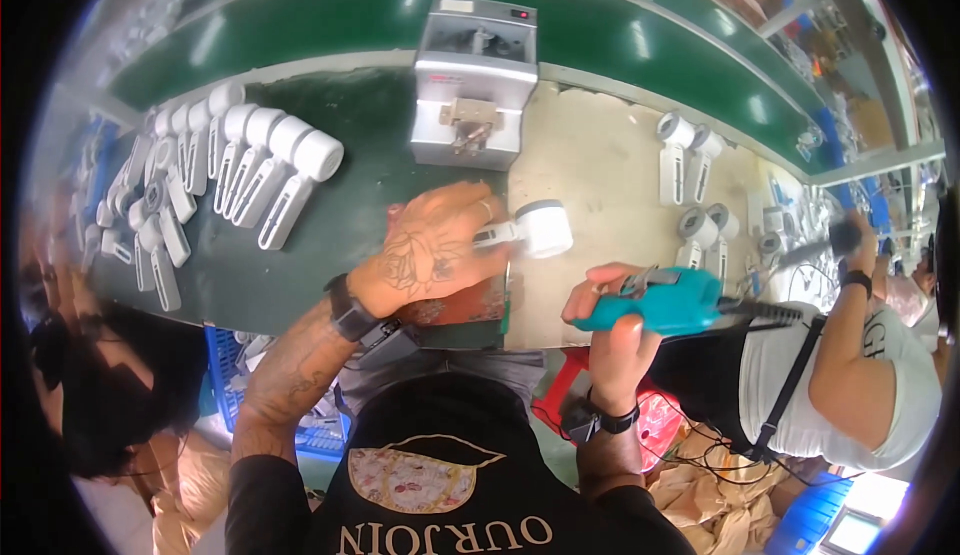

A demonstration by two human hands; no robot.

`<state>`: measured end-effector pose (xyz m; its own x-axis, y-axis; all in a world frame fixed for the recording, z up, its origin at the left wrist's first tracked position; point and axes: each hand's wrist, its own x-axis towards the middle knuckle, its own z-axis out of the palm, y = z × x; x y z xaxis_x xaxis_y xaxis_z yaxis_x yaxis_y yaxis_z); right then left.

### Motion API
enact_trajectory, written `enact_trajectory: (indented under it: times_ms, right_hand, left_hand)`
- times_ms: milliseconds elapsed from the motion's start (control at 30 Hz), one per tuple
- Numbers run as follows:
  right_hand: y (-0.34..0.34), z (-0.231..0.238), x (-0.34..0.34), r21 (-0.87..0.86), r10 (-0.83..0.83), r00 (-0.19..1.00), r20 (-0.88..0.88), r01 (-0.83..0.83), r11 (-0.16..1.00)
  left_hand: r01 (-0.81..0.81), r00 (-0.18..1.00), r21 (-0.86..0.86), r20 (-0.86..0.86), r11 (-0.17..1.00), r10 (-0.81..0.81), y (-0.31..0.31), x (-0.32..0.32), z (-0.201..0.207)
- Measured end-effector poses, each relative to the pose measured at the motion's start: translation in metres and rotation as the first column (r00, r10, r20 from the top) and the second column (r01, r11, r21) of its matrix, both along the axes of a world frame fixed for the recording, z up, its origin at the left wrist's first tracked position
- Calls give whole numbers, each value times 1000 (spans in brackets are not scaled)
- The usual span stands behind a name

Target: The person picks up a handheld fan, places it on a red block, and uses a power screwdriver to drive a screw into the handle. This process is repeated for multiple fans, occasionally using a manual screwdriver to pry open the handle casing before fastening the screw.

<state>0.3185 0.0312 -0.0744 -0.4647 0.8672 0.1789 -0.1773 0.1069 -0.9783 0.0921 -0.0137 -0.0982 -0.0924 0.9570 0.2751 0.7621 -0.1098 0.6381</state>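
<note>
Device (545,230), white and drum-headed, is showing at frame centre; we are gripping its handle (492,236) with our curled left hand (430,245), judging it light, stiff, smooth, best held there. With our right hand (616,357) we are clasping a teal power tool (680,303), right of centre. At lower left, a blue crate (220,380) is holding pale, unclear parts (322,408).

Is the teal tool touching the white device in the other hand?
Apart. The head view shows bare pale tabletop between the teal tool in the right hand and the white device in the left hand.
</note>
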Motion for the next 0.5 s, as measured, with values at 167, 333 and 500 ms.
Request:
enact_trajectory:
  times_ms: [167, 333, 500]
  right_hand:
    - [17, 13, -45, 1, 31, 991, -131, -31, 1000]
    - [47, 21, -120, 152, 162, 937, -309, -119, 981]
    - [71, 16, -184, 315, 92, 979, -182, -31, 949]
  left_hand:
    - [0, 1000, 75, -27, 997, 2, -19, -21, -15]
    - [11, 993, 152, -120, 988, 8, -32, -16, -22]
    - [33, 996, 212, -88, 977, -15, -35, -20, -40]
